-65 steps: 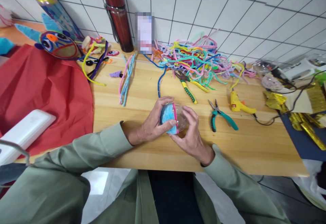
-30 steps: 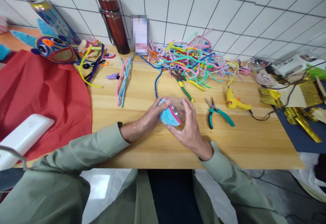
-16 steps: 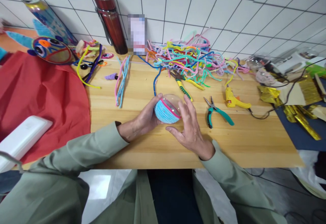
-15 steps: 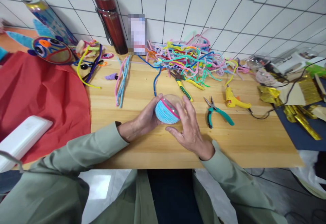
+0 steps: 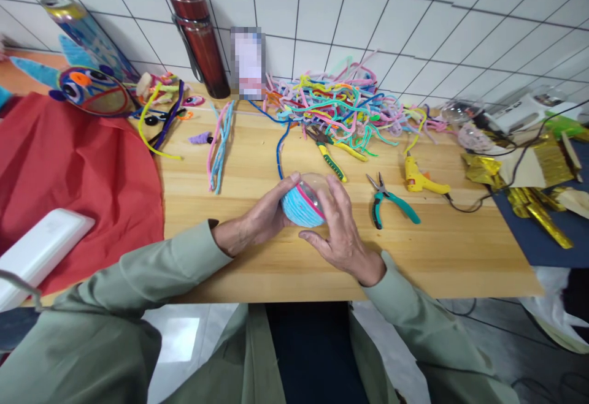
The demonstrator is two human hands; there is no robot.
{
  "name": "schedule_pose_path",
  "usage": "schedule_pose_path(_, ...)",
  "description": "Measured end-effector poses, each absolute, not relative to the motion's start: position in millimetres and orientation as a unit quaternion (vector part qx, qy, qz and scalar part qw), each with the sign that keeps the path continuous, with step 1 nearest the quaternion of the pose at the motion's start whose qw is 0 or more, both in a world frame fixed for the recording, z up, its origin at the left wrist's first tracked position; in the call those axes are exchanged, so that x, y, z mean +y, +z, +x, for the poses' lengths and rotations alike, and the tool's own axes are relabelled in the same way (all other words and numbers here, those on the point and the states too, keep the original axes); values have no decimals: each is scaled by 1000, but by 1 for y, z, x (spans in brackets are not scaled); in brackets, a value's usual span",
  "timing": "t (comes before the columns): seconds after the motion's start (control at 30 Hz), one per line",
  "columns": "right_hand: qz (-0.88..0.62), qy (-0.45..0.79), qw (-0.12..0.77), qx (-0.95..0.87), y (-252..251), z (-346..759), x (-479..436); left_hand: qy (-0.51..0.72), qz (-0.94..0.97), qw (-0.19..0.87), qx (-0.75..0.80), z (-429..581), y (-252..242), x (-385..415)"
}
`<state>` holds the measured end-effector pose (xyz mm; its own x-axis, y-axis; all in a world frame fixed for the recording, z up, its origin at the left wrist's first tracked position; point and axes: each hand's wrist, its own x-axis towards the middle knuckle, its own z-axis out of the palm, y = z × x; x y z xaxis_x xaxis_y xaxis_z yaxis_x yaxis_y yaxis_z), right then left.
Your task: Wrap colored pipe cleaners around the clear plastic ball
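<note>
A clear plastic ball has its lower part covered in light blue fuzzy strands, with a pink strand along their border. My left hand is closed around the ball's left side, thumb on top. At the right side, the fingers of my right hand lie against the clear part, while its thumb is spread away below the ball. Beyond the ball, a blue pipe cleaner runs back toward a tangled heap of coloured pipe cleaners.
Yellow-handled pliers, teal-handled pliers and a yellow glue gun lie to the right. Pink and blue pipe cleaners lie left. Behind stand a red flask and a phone. Red cloth covers the left side.
The ball and both hands keep nearly the same pose. The view has shifted slightly, so things on the right appear a little further left.
</note>
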<state>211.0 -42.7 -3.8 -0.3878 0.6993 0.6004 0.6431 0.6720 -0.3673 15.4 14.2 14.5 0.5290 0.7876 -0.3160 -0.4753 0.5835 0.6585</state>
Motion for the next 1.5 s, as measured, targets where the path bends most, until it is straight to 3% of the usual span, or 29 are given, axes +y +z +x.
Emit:
schedule_pose_path(0.13,-432,26,424,-796,-4,219,-45,363,187,852,327,13,22,18)
schedule_pose_path(0.4,-437,59,353,-825,-9,211,-48,339,117,892,276,10,23,23)
schedule_pose_path(0.6,-439,141,361,-811,-14,204,-51,350,151,883,275,13,17,19)
schedule_pose_path(0.73,-463,290,426,-721,-14,208,-53,405,263,825,294,19,18,16)
schedule_pose_path(0.97,-433,539,483,-538,-14,205,-43,468,523,594,393,10,1,13)
schedule_pose_path(1.5,-454,570,486,-482,3,197,-42,420,722,433,339,3,1,2)
